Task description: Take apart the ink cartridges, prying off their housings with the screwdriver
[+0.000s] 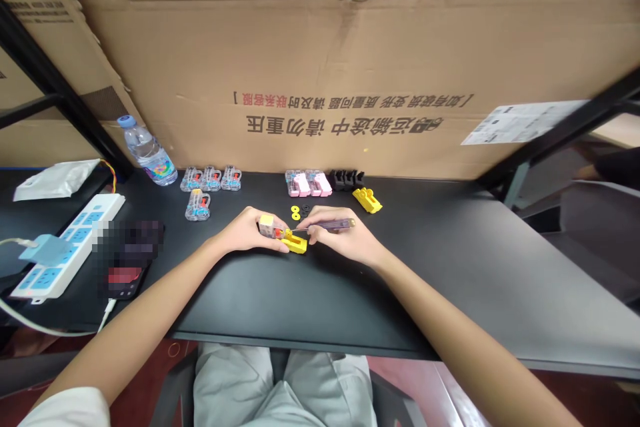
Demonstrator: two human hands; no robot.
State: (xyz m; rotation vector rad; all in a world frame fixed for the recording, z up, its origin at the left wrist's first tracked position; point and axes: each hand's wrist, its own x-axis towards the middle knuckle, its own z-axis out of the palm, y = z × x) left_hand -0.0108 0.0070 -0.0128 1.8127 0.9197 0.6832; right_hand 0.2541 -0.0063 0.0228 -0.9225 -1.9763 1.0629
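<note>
My left hand (pixel 249 230) is closed around a small toy car (pixel 294 242) with a yellow base and a clear body, held just above the black table. A screwdriver (pixel 333 224) with a translucent purplish handle lies in the closed fingers of my right hand (pixel 345 238). Its thin shaft points left, and the tip meets the toy near the yellow part. Just beyond my hands lie small yellow rings (pixel 295 213) and black rings (pixel 305 210). Another yellow part (pixel 367 200) rests beyond my right hand.
Clear toy pieces (pixel 211 178) stand at the back left, pink-and-clear ones (pixel 309 183) and black parts (pixel 347 179) at the back middle. A water bottle (pixel 147 150), power strip (pixel 70 247) and phone (pixel 133 260) with a cable occupy the left. Cardboard (pixel 350 67) walls off the back.
</note>
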